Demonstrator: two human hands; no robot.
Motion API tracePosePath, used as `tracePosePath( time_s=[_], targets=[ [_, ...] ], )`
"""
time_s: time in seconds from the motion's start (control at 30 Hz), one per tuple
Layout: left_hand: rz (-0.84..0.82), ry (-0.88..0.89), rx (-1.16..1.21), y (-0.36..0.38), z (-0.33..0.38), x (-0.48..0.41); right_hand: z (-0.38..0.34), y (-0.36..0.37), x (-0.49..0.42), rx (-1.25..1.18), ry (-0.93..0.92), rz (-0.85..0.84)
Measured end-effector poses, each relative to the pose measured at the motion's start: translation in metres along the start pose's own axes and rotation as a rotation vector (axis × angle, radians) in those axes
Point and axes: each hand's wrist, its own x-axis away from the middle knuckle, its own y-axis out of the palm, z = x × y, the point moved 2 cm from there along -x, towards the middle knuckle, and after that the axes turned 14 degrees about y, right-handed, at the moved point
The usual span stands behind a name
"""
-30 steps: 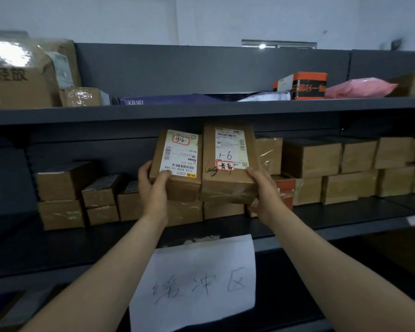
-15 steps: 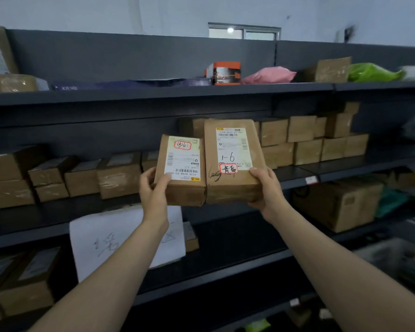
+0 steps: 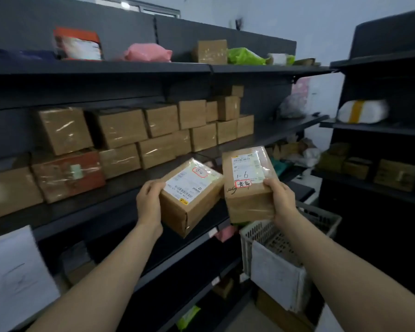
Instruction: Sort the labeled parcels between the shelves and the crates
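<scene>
I hold two brown cardboard parcels in front of the dark shelves [image 3: 130, 68]. My left hand [image 3: 150, 203] grips the smaller parcel [image 3: 189, 200], tilted, its white label bearing a red-circled mark. My right hand [image 3: 282, 200] grips the taller parcel [image 3: 247, 185], upright, its label marked "1-6" with a red-boxed stamp. The two parcels almost touch at their inner edges. A grey plastic crate [image 3: 261, 233] stands below my right hand, with a white sheet on its front.
Rows of taped brown boxes [image 3: 120, 130] fill the middle shelf. Pink [image 3: 149, 52] and green [image 3: 244, 56] bags lie on the top shelf. A second dark shelf unit [image 3: 381, 140] with boxes stands at right. A white paper sign [image 3: 15, 279] hangs at lower left.
My view has swung to the right along the shelves and both parcels have come lower. The left parcel has tilted. The crate and the second shelf unit have come into view.
</scene>
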Motion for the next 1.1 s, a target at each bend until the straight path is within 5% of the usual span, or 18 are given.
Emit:
tracePosePath(
  time_s=[0.3, 0.57, 1.1],
  targets=[
    [-0.415, -0.216, 0.044, 0.18, -0.125, -0.044, -0.022, -0.138, -0.107, 0.072, 0.038, 0.334],
    [-0.875, -0.287, -0.156, 0.337, -0.218, -0.028, -0.026, -0.245, -0.161, 0.267, 0.075, 0.489],
    [-1.014, -0.637, -0.444, 0.537, -0.402, -0.083, -0.042, -0.339, -0.404, 0.407, 0.293, 0.507]
  ],
)
